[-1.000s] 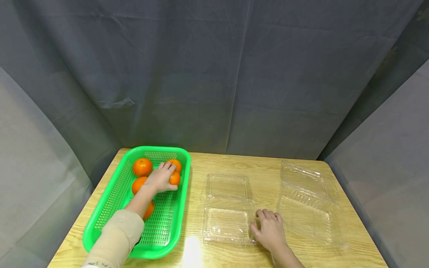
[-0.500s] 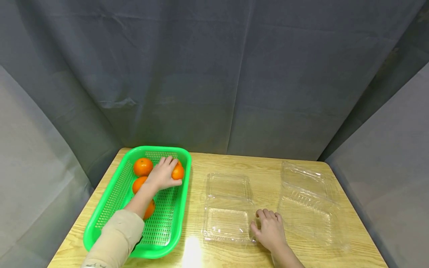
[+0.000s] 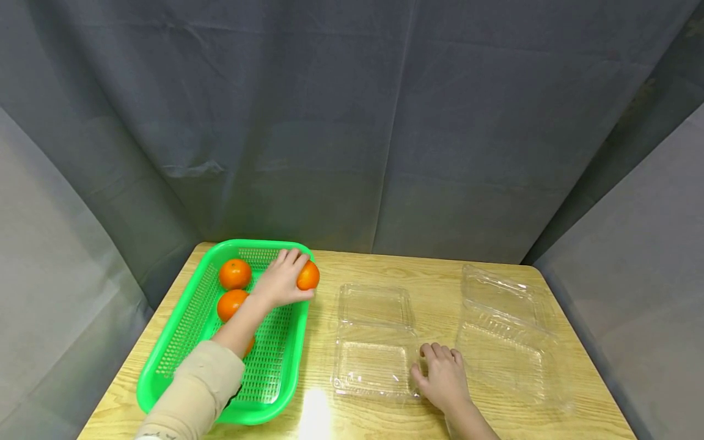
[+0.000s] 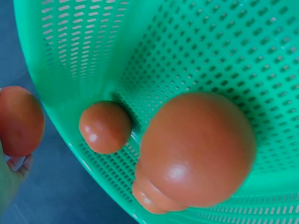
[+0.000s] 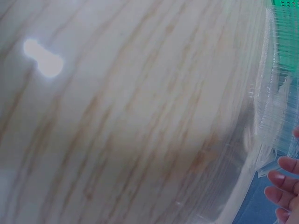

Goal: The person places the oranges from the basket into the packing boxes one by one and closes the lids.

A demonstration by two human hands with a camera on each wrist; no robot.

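Observation:
My left hand grips an orange above the far right rim of the green plastic basket. In the left wrist view this held orange shows at the left edge, outside the basket wall. Several more oranges lie in the basket, among them a far-left orange and a partly covered orange. My right hand rests by the right edge of an opened clear plastic clamshell box, fingers loosely bent. Whether the thumb touches the box I cannot tell.
To the right lies a larger opened clear clamshell container. All stands on a wood-grain table, with grey curtains behind and on both sides.
My left hand has lifted an orange from the basket's far right area and carried it rightward to above the rim. The right hand has stayed in place.

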